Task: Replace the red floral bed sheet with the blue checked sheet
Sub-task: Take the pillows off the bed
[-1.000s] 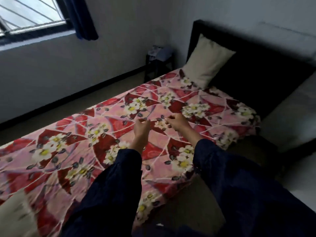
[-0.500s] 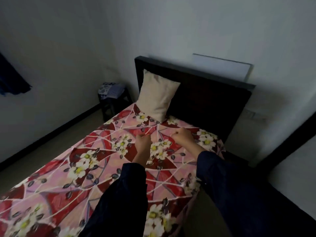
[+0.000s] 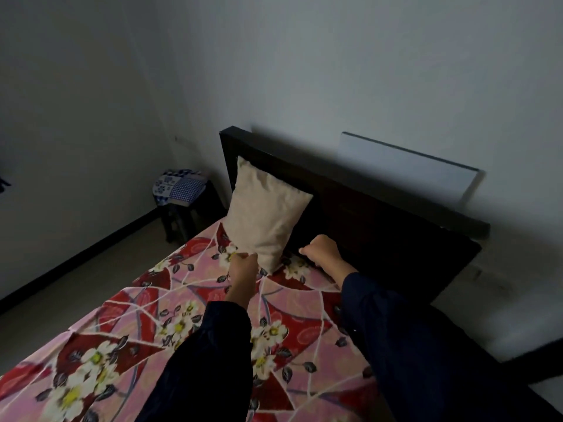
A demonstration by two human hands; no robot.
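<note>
A: Against half a second ago, we have carried both hands up the bed. Our left hand [image 3: 242, 266] now meets the beige pillow [image 3: 265, 217] at its lower edge, fingers curled. We cannot tell whether it pinches or only touches.

B: Our right hand [image 3: 323, 251] is a closed fist holding nothing, just right of that pillow corner, with the dark headboard [image 3: 380, 226] behind it.

A: The red floral bed sheet [image 3: 152, 315] lies spread beneath both hands.

B: The blue checked sheet [image 3: 179, 187] sits folded on a dark stool [image 3: 179, 220], well left of our left hand, off the bed. Pale walls [image 3: 335, 71]; white panel [image 3: 408, 169] behind the headboard.
</note>
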